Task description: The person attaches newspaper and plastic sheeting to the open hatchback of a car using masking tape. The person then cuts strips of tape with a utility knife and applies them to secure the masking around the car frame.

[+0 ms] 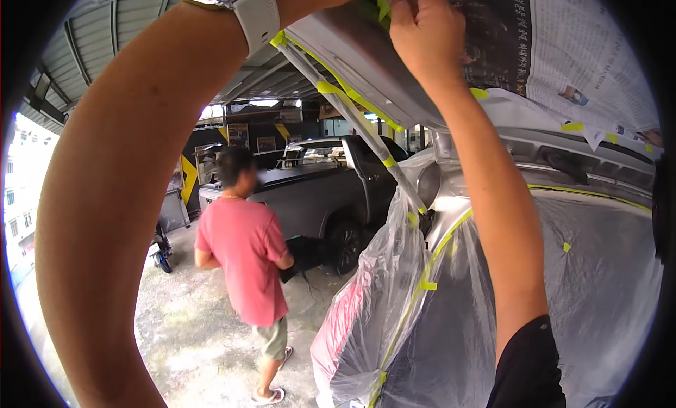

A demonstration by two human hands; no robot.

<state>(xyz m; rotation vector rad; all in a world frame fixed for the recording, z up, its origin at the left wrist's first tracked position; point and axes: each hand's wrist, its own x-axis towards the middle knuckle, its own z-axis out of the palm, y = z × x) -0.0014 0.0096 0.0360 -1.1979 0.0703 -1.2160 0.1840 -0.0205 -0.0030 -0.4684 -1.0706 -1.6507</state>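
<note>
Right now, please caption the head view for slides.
Right hand raised beside bright yellow-green tape and grey printed newspaper sheets.

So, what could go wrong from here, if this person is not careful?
The yellow-green tape beside the raised right hand might tear or stick crooked. A pale pointed flap hangs at the lower edge of the newspaper, so it could catch or lift. The plastic sheet is wrinkled and might get snagged.
</note>
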